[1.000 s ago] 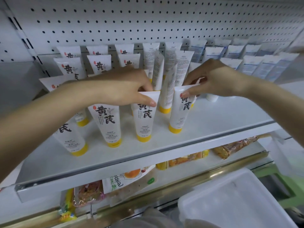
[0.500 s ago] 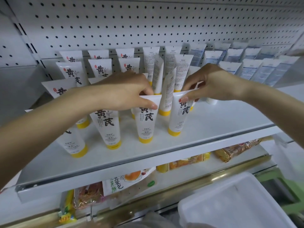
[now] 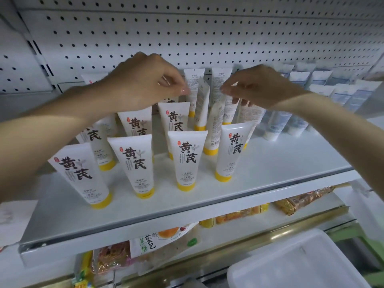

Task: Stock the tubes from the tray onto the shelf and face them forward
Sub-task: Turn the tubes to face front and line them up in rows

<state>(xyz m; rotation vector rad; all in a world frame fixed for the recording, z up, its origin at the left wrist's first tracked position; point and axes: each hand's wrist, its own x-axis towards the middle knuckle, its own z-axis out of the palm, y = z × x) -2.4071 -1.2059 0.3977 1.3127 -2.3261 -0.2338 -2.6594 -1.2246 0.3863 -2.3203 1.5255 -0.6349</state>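
Since each tube stands on its narrow yellow cap with the wide crimped end up, I judge it light, soft-walled and easy to tip. The stiff flat crimp is the place to pinch and twist it without knocking its neighbours.

In the head view the front-facing tubes (image 3: 186,163) stand in rows on the shelf (image 3: 280,163). Behind them, the back-turned tubes (image 3: 221,80) show small print, and one edge-on tube (image 3: 202,107) stands between the rows.

The left grip (image 3: 145,82) has its fingertips bunched narrow at the crimp of a back-turned tube. The right grip (image 3: 259,86) reaches the next crimp with curled fingers. Blur keeps me from telling whether either actually holds a tube.

Both wrists hide the tubes behind them. The tray (image 3: 301,260) is cut off at the lower right corner, so I cannot tell whether any tubes remain in it.
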